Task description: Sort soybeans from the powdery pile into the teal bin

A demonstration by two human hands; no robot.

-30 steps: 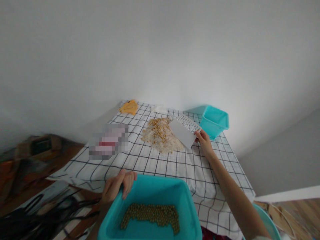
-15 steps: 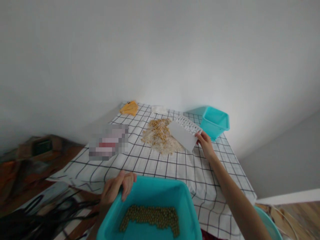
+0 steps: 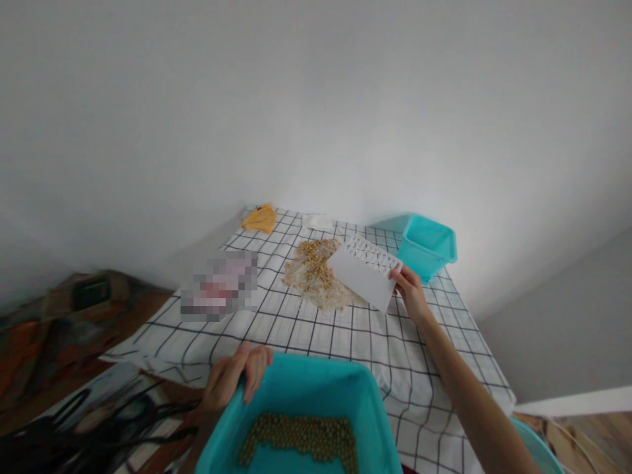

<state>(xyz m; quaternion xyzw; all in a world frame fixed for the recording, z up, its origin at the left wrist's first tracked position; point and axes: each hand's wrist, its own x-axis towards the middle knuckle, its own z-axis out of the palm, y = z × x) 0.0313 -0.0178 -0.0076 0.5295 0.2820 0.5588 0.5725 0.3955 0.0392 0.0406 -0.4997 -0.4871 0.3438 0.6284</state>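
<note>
My right hand (image 3: 409,289) is stretched across the table and pinches the corner of a white perforated plastic board (image 3: 365,271). The board stands tilted over the right side of a pile of pale grains mixed with yellow beans (image 3: 316,273) on the checked tablecloth (image 3: 316,329). My left hand (image 3: 236,376) grips the near-left rim of a turquoise basin (image 3: 301,382) at the table's front edge. A layer of greenish-yellow beans (image 3: 303,438) lies in that basin.
A second turquoise tub (image 3: 425,245) stands at the table's far right corner. An orange cloth (image 3: 261,218) and a white scrap (image 3: 316,221) lie by the wall. A blurred-out patch (image 3: 220,284) sits left of the pile. Dark cables (image 3: 74,434) trail on the floor at left.
My right hand has shifted the white board slightly nearer and tilted it over the pile's right side. The view has tipped up a little. My left hand keeps its grip on the basin.
</note>
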